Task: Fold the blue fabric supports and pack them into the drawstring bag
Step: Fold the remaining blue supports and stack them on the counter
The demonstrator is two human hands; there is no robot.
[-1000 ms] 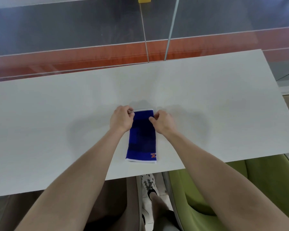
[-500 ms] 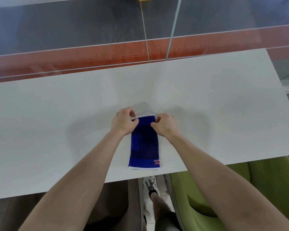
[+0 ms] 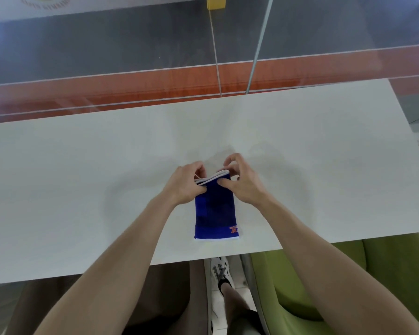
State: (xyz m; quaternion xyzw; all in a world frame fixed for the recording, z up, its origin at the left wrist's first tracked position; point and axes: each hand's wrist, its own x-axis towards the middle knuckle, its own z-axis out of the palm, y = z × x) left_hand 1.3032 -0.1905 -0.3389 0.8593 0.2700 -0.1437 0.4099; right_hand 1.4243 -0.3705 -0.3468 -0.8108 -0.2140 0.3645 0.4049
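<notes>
Head view: my left hand (image 3: 185, 186) and right hand (image 3: 243, 187) pinch far corners of the blue support (image 3: 214, 215), likely soft and light.

Item: one blue fabric support (image 3: 214, 213), a knitted sleeve in deep blue with a darker panel down its middle.
Trim: a thin white edging at each short end, and small orange lettering by the near right corner, too small to read.
Pose: lengthwise, near end flat on the tabletop (image 3: 82, 189), far end looking slightly raised.
Place: close to the tabletop's near edge, roughly midway along it.
Hold: the left hand (image 3: 185, 183) pinches the far left corner and the right hand (image 3: 242, 182) the far right corner, with the white edging showing between them.
</notes>
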